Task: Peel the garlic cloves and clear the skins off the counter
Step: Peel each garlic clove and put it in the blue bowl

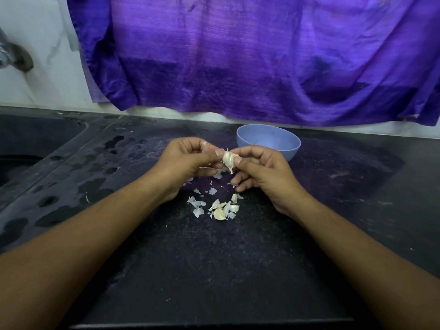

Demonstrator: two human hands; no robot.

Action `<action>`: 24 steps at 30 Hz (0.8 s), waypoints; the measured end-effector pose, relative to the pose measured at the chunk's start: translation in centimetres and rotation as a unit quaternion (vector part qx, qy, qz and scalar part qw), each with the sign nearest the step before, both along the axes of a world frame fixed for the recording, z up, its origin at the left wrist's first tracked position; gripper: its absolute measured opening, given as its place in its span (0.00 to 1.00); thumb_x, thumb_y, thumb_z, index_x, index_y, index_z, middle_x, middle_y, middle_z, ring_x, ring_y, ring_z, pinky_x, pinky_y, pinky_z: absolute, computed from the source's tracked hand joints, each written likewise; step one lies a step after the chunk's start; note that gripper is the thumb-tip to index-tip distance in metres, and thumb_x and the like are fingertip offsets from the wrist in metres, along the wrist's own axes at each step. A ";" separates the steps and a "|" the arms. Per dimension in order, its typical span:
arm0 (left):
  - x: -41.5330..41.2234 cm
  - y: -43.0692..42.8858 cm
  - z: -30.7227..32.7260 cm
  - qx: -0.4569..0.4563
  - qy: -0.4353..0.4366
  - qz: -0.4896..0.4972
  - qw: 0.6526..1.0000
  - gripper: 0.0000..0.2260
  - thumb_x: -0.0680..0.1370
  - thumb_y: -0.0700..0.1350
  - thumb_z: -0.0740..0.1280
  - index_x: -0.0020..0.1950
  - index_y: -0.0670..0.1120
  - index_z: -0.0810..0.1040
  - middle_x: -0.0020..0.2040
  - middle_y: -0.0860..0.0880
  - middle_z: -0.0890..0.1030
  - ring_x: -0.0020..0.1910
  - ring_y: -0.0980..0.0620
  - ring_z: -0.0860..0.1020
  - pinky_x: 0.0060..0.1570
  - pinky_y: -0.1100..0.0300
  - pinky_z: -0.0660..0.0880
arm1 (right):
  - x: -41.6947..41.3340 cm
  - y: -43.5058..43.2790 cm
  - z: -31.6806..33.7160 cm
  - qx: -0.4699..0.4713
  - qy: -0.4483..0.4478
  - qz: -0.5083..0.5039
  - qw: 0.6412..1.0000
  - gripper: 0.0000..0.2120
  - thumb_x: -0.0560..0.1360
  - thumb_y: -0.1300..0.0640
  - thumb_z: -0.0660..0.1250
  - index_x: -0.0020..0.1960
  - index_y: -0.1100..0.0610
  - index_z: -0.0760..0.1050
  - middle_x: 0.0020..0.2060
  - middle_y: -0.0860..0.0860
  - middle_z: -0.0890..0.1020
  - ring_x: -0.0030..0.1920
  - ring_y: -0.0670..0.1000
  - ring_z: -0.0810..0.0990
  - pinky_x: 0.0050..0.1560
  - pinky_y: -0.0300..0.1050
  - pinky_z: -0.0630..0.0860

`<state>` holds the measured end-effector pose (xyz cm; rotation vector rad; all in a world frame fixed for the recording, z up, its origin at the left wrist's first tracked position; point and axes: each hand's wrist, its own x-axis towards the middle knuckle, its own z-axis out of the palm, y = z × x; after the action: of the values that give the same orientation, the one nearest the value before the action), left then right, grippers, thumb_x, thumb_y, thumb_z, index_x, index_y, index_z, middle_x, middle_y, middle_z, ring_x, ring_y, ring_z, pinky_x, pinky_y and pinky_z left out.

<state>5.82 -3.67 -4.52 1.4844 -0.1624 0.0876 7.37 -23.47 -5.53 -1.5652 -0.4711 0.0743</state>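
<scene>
Garlic clove (pixel 228 159) pinched between left hand (pixel 188 160) and right hand (pixel 259 172)

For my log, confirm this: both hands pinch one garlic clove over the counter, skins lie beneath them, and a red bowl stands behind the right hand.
The bowl is blue, not red; the head view shows it. The rest stands: left hand and right hand pinch one garlic clove over the counter, skins lie beneath.

Home kitchen: dark counter (pixel 214 270), sink (pixel 28 144), tap (pixel 14 57).
</scene>
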 end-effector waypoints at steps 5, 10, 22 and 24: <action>-0.2 -0.6 -0.3 0.010 0.016 -0.020 1.000 0.08 0.80 0.43 0.72 0.55 0.40 0.81 0.47 0.39 0.87 0.41 0.49 0.85 0.42 0.59 0.83 | 0.0 0.0 0.1 0.016 0.026 0.004 1.000 0.08 0.82 0.63 0.67 0.59 0.63 0.78 0.38 0.54 0.85 0.32 0.51 0.83 0.33 0.43 0.82; -0.3 -0.7 -0.2 -0.014 0.037 -0.033 0.999 0.09 0.78 0.43 0.73 0.55 0.40 0.82 0.48 0.39 0.87 0.41 0.51 0.85 0.42 0.60 0.83 | -0.1 0.1 0.0 0.004 0.006 -0.013 1.000 0.06 0.81 0.64 0.67 0.58 0.61 0.76 0.37 0.57 0.83 0.30 0.53 0.82 0.30 0.45 0.81; -0.1 -1.1 -0.5 0.027 0.022 -0.030 0.999 0.13 0.83 0.44 0.67 0.57 0.33 0.79 0.41 0.43 0.83 0.37 0.55 0.80 0.39 0.60 0.82 | -0.5 0.4 0.2 -0.011 0.030 0.041 0.999 0.07 0.82 0.61 0.66 0.57 0.63 0.79 0.39 0.57 0.85 0.38 0.54 0.85 0.37 0.47 0.82; -0.2 -1.3 -0.5 0.040 0.015 -0.042 0.998 0.13 0.84 0.44 0.65 0.57 0.33 0.79 0.40 0.45 0.83 0.37 0.55 0.79 0.40 0.59 0.82 | -0.5 0.4 0.1 -0.016 0.016 0.033 0.999 0.06 0.81 0.61 0.68 0.56 0.62 0.80 0.38 0.55 0.84 0.36 0.52 0.84 0.35 0.44 0.82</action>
<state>5.57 -4.97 -5.02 1.5558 -0.2052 -0.0083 6.86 -23.03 -5.47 -1.5767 -0.4991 0.1578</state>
